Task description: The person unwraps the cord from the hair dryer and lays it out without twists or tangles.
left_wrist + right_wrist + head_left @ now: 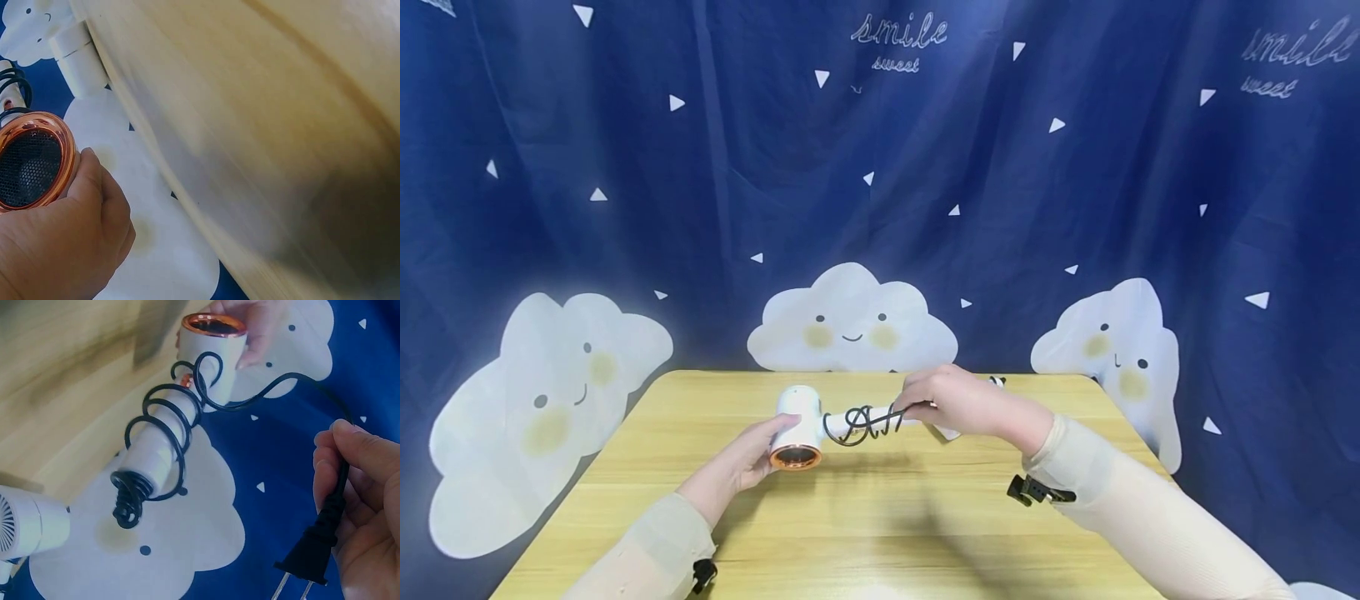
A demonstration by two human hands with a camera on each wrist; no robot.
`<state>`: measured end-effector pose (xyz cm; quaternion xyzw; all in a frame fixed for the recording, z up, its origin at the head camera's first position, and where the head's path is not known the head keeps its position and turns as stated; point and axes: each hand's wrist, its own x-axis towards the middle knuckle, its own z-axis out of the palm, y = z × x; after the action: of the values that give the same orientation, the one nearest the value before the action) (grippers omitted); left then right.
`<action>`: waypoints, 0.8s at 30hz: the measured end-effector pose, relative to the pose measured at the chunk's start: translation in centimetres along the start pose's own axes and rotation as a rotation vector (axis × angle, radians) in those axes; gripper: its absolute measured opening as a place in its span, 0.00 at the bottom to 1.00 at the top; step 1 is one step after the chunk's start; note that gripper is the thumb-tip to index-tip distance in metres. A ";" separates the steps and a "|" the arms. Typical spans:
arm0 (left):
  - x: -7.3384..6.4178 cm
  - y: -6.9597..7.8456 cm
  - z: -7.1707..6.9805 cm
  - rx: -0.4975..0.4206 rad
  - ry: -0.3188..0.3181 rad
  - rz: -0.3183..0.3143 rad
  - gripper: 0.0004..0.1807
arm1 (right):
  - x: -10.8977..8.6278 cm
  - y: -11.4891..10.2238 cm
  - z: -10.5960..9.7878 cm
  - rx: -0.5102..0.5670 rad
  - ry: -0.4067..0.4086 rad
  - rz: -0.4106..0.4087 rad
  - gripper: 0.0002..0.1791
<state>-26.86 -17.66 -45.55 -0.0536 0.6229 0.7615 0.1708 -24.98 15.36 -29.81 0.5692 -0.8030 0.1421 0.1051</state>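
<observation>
A white hair dryer [802,407] with a copper-coloured ring round its dark mesh end is held above the wooden table. My left hand [751,457] grips it by the barrel, thumb on the near side. The dryer's handle [150,447] points to the right, with a black cord [178,403] looped loosely around it in several turns. Between thumb and fingers, my right hand [369,481] pinches the cord close to its black two-pin plug [310,547]. The plug hangs below the fingers, prongs downward in the right wrist view. In the head view, the right hand overlaps the handle's end.
Toward the back right of the table [850,533] stands a second white appliance [34,524] with a slotted round end. The right hand mostly hides it in the head view. A dark blue curtain [820,167] with clouds and triangles hangs behind the table.
</observation>
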 end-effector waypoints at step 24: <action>-0.1 -0.3 0.2 0.028 0.021 0.011 0.36 | 0.4 1.1 -2.2 -0.040 0.104 0.006 0.08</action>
<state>-26.66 -17.46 -45.73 -0.0560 0.6357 0.7529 0.1609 -26.09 16.12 -27.74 0.5565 -0.8007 0.1556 0.1578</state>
